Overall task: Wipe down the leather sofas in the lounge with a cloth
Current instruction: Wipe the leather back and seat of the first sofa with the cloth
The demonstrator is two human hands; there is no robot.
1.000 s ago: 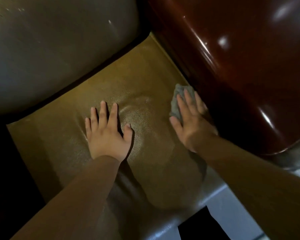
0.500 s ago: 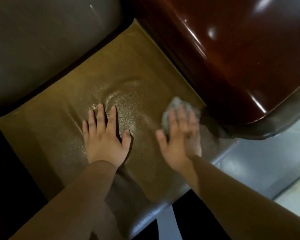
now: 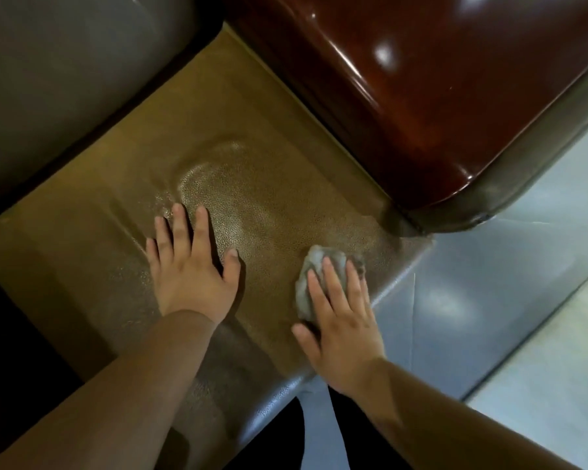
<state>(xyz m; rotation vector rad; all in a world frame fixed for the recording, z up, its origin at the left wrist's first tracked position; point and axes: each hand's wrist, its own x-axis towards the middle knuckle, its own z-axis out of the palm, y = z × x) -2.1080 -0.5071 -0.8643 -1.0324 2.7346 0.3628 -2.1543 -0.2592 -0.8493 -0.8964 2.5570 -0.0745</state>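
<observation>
Two hands on the seat cushion (image 3: 123, 205): right hand (image 3: 342, 320) nearest, fingers straight, pressing the cloth (image 3: 311, 266) flat by the front right corner; left hand (image 3: 190, 266) spread and empty, braced mid-cushion. Faint sheen and smear marks beyond the left fingers, probably a patch already wiped. Farther back, grey backrest (image 3: 65, 79) and glossy brown armrest (image 3: 438, 96), no clear sign of wiping on either; likely much left, other sofas out of view
</observation>
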